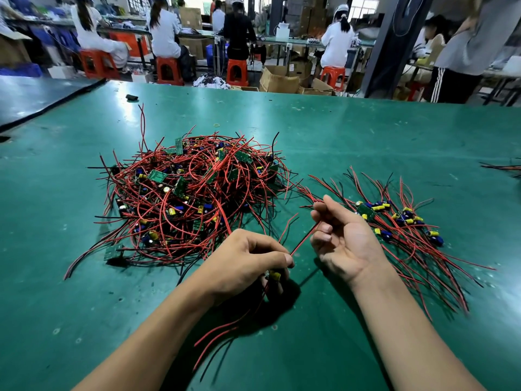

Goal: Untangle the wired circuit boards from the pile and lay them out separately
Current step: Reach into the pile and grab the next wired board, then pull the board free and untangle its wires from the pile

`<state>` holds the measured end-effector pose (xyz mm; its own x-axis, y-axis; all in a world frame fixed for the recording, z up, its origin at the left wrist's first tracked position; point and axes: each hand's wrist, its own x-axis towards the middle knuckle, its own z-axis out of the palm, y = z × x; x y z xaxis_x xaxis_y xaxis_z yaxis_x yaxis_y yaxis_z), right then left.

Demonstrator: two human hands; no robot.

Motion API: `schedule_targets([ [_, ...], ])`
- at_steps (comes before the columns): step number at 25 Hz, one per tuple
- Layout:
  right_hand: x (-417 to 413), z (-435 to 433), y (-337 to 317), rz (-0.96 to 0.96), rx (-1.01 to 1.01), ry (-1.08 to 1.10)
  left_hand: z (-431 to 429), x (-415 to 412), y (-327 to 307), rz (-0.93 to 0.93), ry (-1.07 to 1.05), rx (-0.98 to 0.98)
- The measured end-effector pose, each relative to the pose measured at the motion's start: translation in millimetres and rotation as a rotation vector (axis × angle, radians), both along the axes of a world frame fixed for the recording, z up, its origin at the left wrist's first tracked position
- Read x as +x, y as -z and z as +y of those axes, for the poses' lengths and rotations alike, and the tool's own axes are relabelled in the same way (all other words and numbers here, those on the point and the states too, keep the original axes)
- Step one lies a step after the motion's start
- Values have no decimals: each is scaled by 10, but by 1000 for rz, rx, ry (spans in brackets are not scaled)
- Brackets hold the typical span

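A tangled pile (189, 190) of small green circuit boards with red and black wires lies on the green table (352, 131), left of centre. To its right, several separated boards (400, 221) lie side by side with their wires fanned out. My left hand (248, 261) grips one wired board (275, 275) by its yellow capacitor end; its wires trail down toward me. From that hand a red and black wire pair (303, 239) runs up to my right hand (341, 238), whose curled fingers pinch it, palm facing up.
A small black object (132, 97) and a yellow rubber band (216, 125) lie at the far side of the table. More wires (504, 166) poke in at the right edge. Several people sit on red stools at benches beyond the table.
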<state>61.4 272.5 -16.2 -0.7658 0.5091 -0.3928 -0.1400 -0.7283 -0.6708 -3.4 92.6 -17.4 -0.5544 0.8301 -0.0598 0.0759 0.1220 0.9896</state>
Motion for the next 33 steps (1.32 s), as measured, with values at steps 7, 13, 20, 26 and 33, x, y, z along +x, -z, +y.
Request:
schedule_targets([
  [7, 2, -47, 56, -42, 97, -116, 26, 53, 26, -175, -92, 134],
  [13, 59, -356, 119, 129, 388, -642, 3, -113, -62, -470, -190, 311],
  [20, 79, -412, 36, 153, 470, -534, -22, -117, -118, -577, -205, 223],
  [26, 61, -411, -21, 324, 305, -265, -40, -69, -138, -755, -171, 446],
  [33, 72, -425, 2, 418, 671, -250, -28, -39, -168, -715, -274, 595],
])
